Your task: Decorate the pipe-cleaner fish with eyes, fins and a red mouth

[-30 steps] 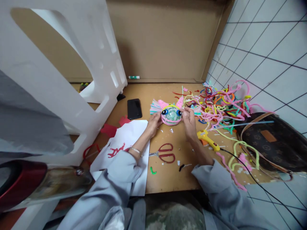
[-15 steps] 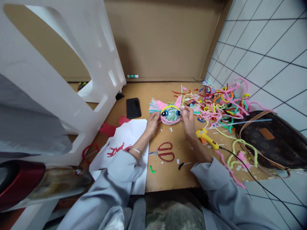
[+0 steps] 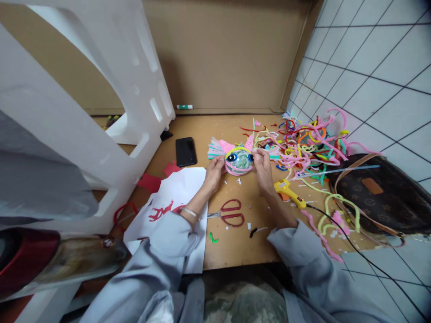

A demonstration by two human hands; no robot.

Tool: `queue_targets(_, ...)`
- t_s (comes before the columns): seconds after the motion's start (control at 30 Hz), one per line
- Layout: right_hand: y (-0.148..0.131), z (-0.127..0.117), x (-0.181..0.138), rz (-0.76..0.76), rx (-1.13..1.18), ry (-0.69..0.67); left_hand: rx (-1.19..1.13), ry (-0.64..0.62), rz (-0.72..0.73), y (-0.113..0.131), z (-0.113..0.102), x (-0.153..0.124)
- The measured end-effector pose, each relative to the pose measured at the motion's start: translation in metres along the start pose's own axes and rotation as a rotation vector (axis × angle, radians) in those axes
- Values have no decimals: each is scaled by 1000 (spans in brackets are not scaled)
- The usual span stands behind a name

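Observation:
Between my two hands is a round craft figure (image 3: pixel 240 161) with a clear body, greenish inside. Blue-and-black eyes, a yellow band over the top, a pink band below, pink pointed pieces and striped fringes at the sides decorate it. My left hand (image 3: pixel 214 172) grips its left side with the fingers closed. On the other side my right hand (image 3: pixel 263 167) pinches it near the right eye; its fingertips are partly hidden. Red-handled scissors (image 3: pixel 230 213) lie on the table below the figure, their tips near or under the white paper (image 3: pixel 197 179).
Tangled pipe cleaners (image 3: pixel 306 143) heap at the back right. A yellow glue gun (image 3: pixel 290 194) with a black cord lies right of my right hand, beside a brown handbag (image 3: pixel 387 193). A black phone (image 3: pixel 186 151) rests left. A white plastic panel (image 3: pixel 134 89) stands at left.
The view has shifted very slightly. Both hands keep their hold on the figure, and nothing else has visibly moved.

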State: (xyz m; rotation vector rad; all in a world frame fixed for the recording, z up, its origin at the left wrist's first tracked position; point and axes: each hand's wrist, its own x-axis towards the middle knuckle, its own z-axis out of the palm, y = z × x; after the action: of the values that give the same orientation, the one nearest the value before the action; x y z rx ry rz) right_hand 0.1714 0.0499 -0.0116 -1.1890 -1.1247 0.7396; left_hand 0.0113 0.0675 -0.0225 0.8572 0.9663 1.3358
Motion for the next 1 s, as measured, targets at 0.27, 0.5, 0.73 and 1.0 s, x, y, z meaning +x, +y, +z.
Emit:
queue_targets(0.27,3,-1,0,45,9,16,-10,-7,-13,1,0,2)
queue_targets(0.5,0,-3,0,2,-33,52,-2,27,2,3,1,2)
queue_targets(0.73,-16,-5,-1,-163,-76,216,85,286,252,23,-6,3)
queue_targets(1.0,-34,-51,-54,-189,-265,309,-58,50,553,90,31,-37)
